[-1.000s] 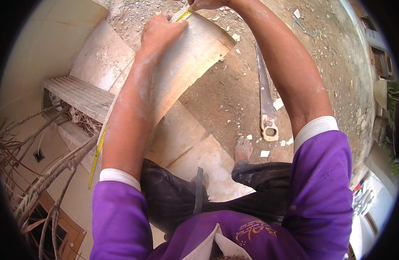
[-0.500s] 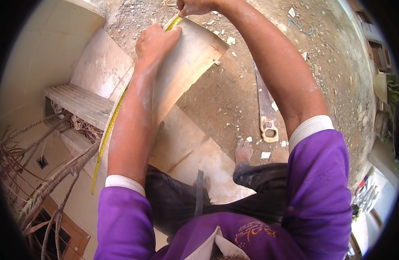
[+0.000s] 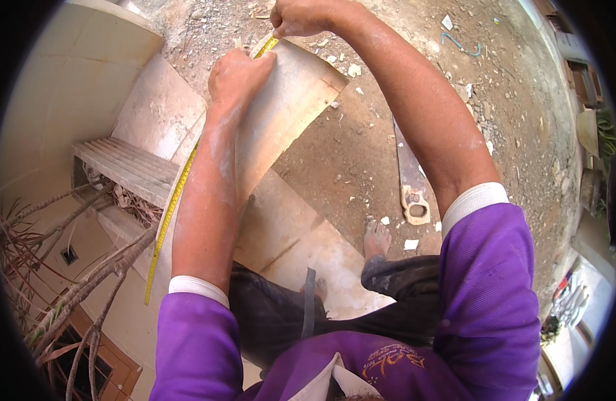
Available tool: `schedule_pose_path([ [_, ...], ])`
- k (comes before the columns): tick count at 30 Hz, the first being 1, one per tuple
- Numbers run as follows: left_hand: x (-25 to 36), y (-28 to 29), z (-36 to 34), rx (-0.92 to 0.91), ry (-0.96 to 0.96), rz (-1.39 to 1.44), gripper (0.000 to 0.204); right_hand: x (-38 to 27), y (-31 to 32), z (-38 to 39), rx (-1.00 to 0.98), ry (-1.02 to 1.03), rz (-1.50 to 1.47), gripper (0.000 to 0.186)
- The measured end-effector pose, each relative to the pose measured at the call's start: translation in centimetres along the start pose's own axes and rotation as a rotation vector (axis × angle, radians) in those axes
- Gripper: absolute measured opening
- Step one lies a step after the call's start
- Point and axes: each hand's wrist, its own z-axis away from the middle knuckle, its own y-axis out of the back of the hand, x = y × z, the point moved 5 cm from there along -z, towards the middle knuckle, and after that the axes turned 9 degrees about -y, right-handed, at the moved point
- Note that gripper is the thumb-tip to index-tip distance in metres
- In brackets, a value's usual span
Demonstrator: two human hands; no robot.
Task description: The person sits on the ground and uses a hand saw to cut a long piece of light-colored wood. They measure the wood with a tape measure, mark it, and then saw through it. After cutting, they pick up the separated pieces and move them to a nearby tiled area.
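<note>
A yellow tape measure (image 3: 172, 207) runs along the left edge of a long, curved pale board (image 3: 291, 93). My left hand (image 3: 239, 77) is closed over the tape at the board's far part, its fingers partly hidden behind the hand. Just beyond, at the far corner, my right hand (image 3: 300, 16) pinches the tape's far stretch between thumb and fingers. My left forearm covers the middle of the tape, while its near end hangs free beside my left sleeve. Whitish dust marks both forearms.
A handsaw (image 3: 412, 180) with a pale handle lies on the dirt to the right, near my bare foot (image 3: 377, 239). A slatted concrete block (image 3: 125, 160) and bare branches (image 3: 97, 294) stand at left. Below the board lies a dusty slab (image 3: 301, 234). White chips litter the ground.
The view has shifted slightly, moving the scene a little down. My right hand appears slightly lower in the picture. Both hands keep their hold on the tape.
</note>
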Motion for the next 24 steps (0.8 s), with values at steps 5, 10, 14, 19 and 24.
schedule_pose_path([
  [5, 0.1, 0.2, 0.3, -0.065, 0.042, 0.016, 0.052, -0.7, 0.8, 0.5, -0.020, 0.013, 0.011, 0.021],
  [10, 1.3, 1.7, 0.6, 0.008, 0.058, -0.038, 0.079, -2.1, 3.7, 0.7, 0.086, 0.066, -0.049, 0.027],
  [14, 1.8, 2.6, 0.2, -0.071, 0.078, -0.083, 0.100, -3.9, 4.9, -0.5, -0.028, 0.073, 0.018, 0.021],
  [19, 3.0, 3.2, 0.0, -0.020, 0.026, -0.166, 0.114, -5.0, 5.8, -0.6, -0.072, -0.015, 0.109, 0.023],
  [24, 3.6, 3.3, 0.0, 0.252, -0.055, -0.331, 0.126, -5.1, 3.1, -3.6, 0.014, 0.064, 0.062, 0.027],
])
